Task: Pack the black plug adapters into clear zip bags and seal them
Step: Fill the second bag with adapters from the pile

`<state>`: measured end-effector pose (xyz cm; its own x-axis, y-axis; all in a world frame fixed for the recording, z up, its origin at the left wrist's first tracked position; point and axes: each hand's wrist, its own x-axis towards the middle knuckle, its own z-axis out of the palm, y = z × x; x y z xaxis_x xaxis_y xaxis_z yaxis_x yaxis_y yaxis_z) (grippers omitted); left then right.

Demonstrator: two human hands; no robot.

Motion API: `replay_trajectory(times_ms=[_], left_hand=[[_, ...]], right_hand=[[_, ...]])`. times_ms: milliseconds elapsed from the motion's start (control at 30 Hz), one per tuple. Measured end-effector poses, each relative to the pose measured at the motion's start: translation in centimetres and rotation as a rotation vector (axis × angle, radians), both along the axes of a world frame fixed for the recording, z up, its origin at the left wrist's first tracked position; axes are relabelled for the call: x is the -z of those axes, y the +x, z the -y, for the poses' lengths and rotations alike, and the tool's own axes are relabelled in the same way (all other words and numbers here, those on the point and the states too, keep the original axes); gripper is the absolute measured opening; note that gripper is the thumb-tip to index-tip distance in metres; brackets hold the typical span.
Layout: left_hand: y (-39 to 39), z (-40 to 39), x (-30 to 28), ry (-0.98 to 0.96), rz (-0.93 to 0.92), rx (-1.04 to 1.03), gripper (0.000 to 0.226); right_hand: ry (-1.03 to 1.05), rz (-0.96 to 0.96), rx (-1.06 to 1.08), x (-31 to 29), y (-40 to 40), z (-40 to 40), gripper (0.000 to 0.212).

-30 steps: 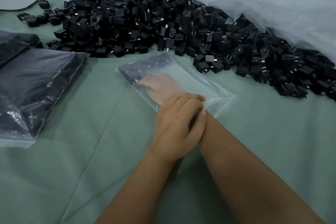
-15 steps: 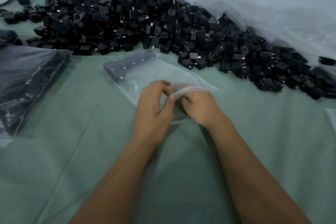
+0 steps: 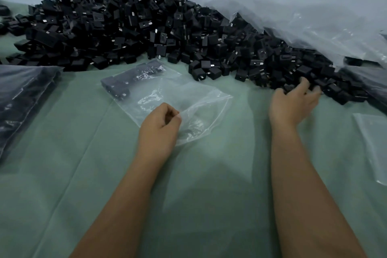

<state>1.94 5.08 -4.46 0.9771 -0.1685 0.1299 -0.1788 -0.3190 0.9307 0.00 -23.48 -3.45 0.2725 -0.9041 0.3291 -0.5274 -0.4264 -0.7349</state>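
the pile of adapters (image 3: pixel 146 27) runs along the back of the bench (image 3: pixel 209 184). just before it lies a zip bag (image 3: pixel 167 98) with a few adapters in its far end. a filled bag (image 3: pixel 23 98) lies left, loose plastic sheeting (image 3: pixel 314 23) right.

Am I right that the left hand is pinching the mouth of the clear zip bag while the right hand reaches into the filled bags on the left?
Not quite. In the head view the left hand does pinch the clear zip bag at its mouth, but the right hand reaches to the loose pile of black adapters on the right, not the filled bags.
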Motion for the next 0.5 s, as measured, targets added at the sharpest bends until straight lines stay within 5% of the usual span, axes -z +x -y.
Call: replay_trajectory(times_ms=[133, 333, 500], left_hand=[[0.2, 0.1, 0.2, -0.009, -0.007, -0.013, 0.014], [0.3, 0.1, 0.2, -0.013, -0.014, -0.011, 0.014], [0.3, 0.0, 0.2, -0.059, -0.015, -0.001, 0.016]], right_hand=[[0.275, -0.309, -0.128, -0.1, 1.0, 3.2, 0.073], [0.124, -0.156, -0.523, 0.1, 2.9, -2.8, 0.052], [0.012, -0.118, -0.421, 1.9, 1.5, -6.0, 0.064]])
